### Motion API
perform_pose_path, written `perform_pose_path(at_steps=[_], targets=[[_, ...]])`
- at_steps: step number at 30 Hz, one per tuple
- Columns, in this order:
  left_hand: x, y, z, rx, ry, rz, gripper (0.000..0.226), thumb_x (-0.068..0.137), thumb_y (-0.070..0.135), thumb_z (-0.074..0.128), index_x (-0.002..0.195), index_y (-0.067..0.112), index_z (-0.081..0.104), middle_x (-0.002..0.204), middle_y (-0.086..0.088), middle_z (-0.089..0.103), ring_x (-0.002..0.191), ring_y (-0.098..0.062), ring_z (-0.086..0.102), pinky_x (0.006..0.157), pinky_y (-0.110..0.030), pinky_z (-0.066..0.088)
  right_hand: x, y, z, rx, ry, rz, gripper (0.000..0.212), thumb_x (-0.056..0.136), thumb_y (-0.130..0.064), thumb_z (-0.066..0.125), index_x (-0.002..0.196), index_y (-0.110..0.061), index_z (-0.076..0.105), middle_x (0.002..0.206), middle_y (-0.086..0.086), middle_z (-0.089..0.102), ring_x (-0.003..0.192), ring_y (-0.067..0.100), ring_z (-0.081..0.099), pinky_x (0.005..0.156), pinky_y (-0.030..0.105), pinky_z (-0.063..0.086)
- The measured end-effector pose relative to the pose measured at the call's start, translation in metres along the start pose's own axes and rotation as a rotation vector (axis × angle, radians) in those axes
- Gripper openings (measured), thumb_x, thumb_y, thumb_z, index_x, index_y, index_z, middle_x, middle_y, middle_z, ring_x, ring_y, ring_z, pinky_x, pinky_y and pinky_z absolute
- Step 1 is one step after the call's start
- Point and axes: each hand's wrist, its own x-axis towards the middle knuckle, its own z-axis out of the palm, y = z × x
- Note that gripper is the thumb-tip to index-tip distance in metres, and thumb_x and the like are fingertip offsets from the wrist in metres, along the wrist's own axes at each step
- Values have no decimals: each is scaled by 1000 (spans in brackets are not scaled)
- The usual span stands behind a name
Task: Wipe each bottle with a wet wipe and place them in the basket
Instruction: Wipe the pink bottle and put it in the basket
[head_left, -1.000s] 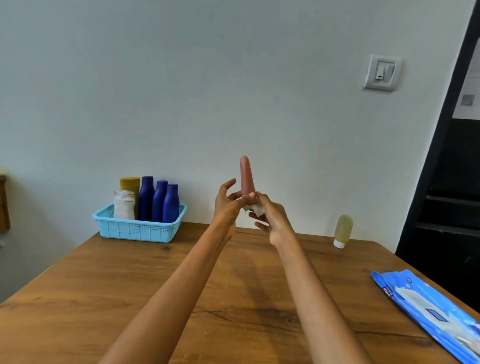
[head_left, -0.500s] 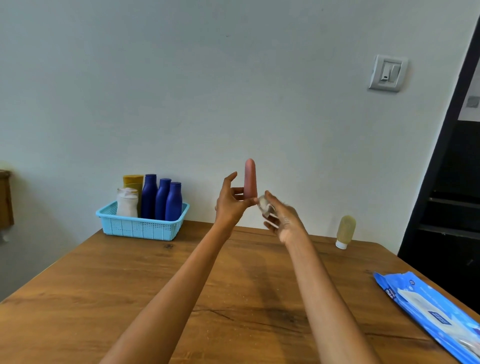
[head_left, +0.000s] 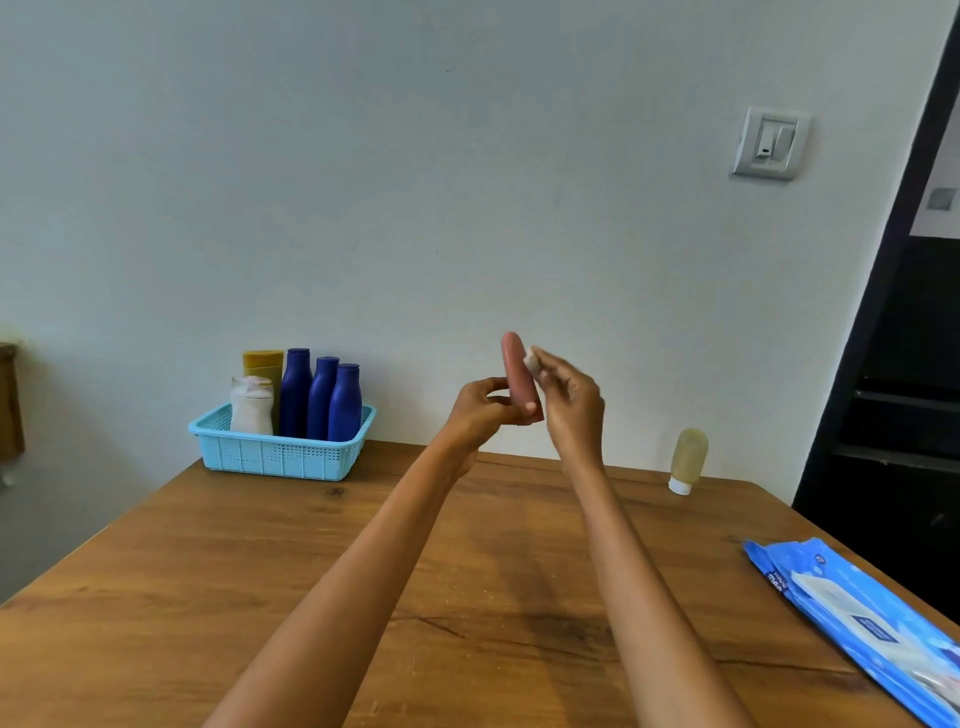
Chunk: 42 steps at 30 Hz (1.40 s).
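Above the table's far middle, my left hand (head_left: 480, 410) grips the lower end of a slim pink bottle (head_left: 516, 371) and holds it upright. My right hand (head_left: 569, 402) pinches a small white wet wipe (head_left: 531, 361) against the bottle's upper right side. A light blue basket (head_left: 280, 451) stands at the back left with three dark blue bottles (head_left: 321, 397), a white bottle (head_left: 251, 406) and a mustard tube (head_left: 263, 364) in it. A pale yellow bottle (head_left: 688, 460) stands cap-down at the back right.
A blue wet wipe pack (head_left: 857, 621) lies at the wooden table's (head_left: 156, 597) right edge. The wall behind carries a light switch (head_left: 771, 144). A dark doorway (head_left: 904, 395) lies to the right and a brown object (head_left: 9, 400) at the far left.
My right hand has moved the wipe from the pink bottle's base up to its upper part. My left hand's fingers have curled tighter round the bottle's bottom.
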Motion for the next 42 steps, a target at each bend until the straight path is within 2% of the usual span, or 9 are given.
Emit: perform_pose_path(at_steps=[6, 11, 15, 19, 22, 28, 34, 38, 42], targets=[[2, 2, -11, -59, 46, 16, 67, 78, 4, 72, 137, 6, 40, 104, -16, 69, 88, -19, 69, 84, -22, 45, 3, 3, -2, -73, -120, -33, 19, 91, -19, 62, 106, -16, 73, 105, -5, 72, 99, 6, 64, 80, 12, 51], [9, 10, -21, -178, 119, -13, 84, 73, 4, 76, 144, 8, 30, 101, -14, 68, 91, -21, 69, 106, -45, 40, 2, 9, -10, -104, -45, 8, 18, 90, -16, 58, 84, -10, 74, 80, -1, 72, 77, 10, 65, 65, 23, 50], [6, 9, -22, -156, 61, -121, 79, 76, 2, 73, 143, 8, 33, 119, -23, 60, 102, -29, 65, 106, -45, 40, -1, 6, -8, -38, 63, 76, 19, 94, -16, 54, 100, -13, 71, 97, -5, 69, 90, 6, 62, 72, 11, 48], [3, 7, -11, -113, -34, -205, 67, 82, 9, 69, 140, 8, 37, 103, -15, 67, 88, -21, 69, 113, -43, 27, 3, -1, -5, -2, 89, 83, 30, 97, -17, 50, 125, -13, 60, 125, -2, 60, 109, 3, 51, 74, -5, 38], [0, 9, -8, -36, -65, -217, 55, 84, 12, 68, 134, 6, 46, 96, -12, 70, 85, -17, 69, 112, -42, 23, 0, 0, -4, -36, 27, 80, 31, 96, -14, 51, 126, -13, 60, 129, 1, 60, 118, 12, 54, 80, 0, 40], [-1, 11, -13, 64, 137, -137, 67, 80, 5, 71, 139, 2, 39, 118, -21, 62, 63, -3, 59, 74, -16, 42, -10, 3, 5, -107, -115, 3, 23, 90, -5, 58, 108, -10, 71, 108, 1, 70, 99, 6, 62, 82, 10, 50], [2, 3, -14, 161, 127, -157, 76, 77, 6, 75, 140, 6, 34, 121, -19, 61, 66, -8, 66, 85, -25, 45, -6, 5, -4, -93, -59, 67, 22, 87, -1, 55, 83, -11, 74, 85, 0, 72, 82, 4, 65, 70, 8, 48], [7, -4, -2, 302, 92, -131, 91, 63, 22, 80, 141, 17, 33, 114, -12, 66, 92, -23, 68, 100, -45, 44, 2, 5, -12, -65, 128, 36, 28, 91, 1, 52, 113, -9, 66, 118, 3, 64, 109, 8, 56, 78, -6, 38], [14, -12, 5, 348, 144, -84, 91, 56, 31, 74, 138, 23, 35, 94, -2, 73, 99, -24, 65, 103, -50, 38, -2, 6, -8, -83, 51, 34, 35, 93, 2, 49, 123, -11, 62, 129, 3, 58, 119, 10, 50, 82, -6, 35]])
